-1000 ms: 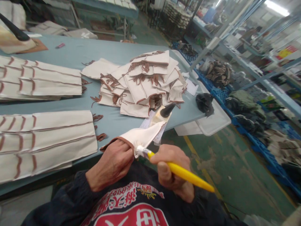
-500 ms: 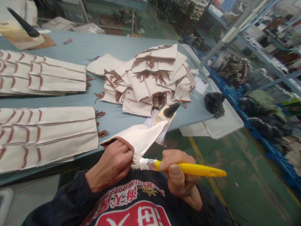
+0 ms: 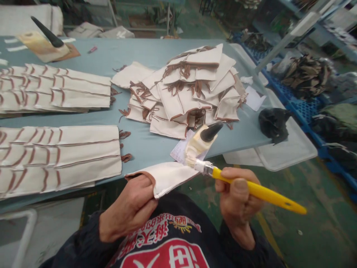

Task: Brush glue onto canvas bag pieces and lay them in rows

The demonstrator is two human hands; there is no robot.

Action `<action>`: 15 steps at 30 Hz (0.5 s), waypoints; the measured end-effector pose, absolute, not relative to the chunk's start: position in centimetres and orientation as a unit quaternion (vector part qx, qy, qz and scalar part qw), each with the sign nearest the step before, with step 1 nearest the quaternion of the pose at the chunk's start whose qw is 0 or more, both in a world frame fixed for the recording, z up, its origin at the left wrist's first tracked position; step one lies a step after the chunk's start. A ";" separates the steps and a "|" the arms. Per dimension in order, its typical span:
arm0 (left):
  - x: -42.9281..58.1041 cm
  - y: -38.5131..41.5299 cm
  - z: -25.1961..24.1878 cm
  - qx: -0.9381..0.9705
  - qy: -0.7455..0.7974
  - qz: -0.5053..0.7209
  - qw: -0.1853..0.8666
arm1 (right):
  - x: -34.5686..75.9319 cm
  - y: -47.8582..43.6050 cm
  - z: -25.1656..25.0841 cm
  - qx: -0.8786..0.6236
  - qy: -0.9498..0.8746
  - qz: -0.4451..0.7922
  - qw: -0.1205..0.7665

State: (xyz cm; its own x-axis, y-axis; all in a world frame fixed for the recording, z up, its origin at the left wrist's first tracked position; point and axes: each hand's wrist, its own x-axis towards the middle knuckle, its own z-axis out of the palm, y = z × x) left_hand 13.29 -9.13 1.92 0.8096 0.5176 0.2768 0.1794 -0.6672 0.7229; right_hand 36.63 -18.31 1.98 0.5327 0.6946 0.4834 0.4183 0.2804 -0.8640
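Observation:
My left hand (image 3: 134,204) is closed on the brown-trimmed open end of a cream fabric pouch (image 3: 173,175), its fingertips hidden inside the opening. The pouch stretches out to the right past the table's front edge. My right hand (image 3: 240,197) grips the yellow handle of a paintbrush (image 3: 264,190). The brush's pale bristles are over the far end of the pouch, close to a cream block with a black pointed tip (image 3: 199,139). That block lies on some paper (image 3: 178,149) at the table edge. Whether the bristles touch the block or the pouch, I cannot tell.
A heap of cream pouches with brown ties (image 3: 189,85) covers the table's right part. Overlapping rows of pouches (image 3: 89,141) lie at left. A black crumpled bag (image 3: 273,124) sits at the right corner, beside a white tray (image 3: 292,149). Blue pallets (image 3: 298,108) stand beyond.
The brush has moved from the pouch's open end up and right to its far end by the block. My left hand still holds the pouch, which now lies lower. The camera view has shifted.

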 end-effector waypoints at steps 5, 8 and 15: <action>13.6 -9.4 3.3 0.847 0.203 0.248 0.425 | 37.0 -17.2 -0.3 -0.534 -0.660 0.023 0.528; 13.8 -9.8 3.5 0.844 0.195 0.248 0.434 | 36.5 -16.3 -1.9 -0.502 -0.685 -0.008 0.528; 13.8 -11.7 1.7 0.838 0.246 0.242 0.422 | 35.9 -14.9 -3.3 -0.547 -0.654 -0.017 0.522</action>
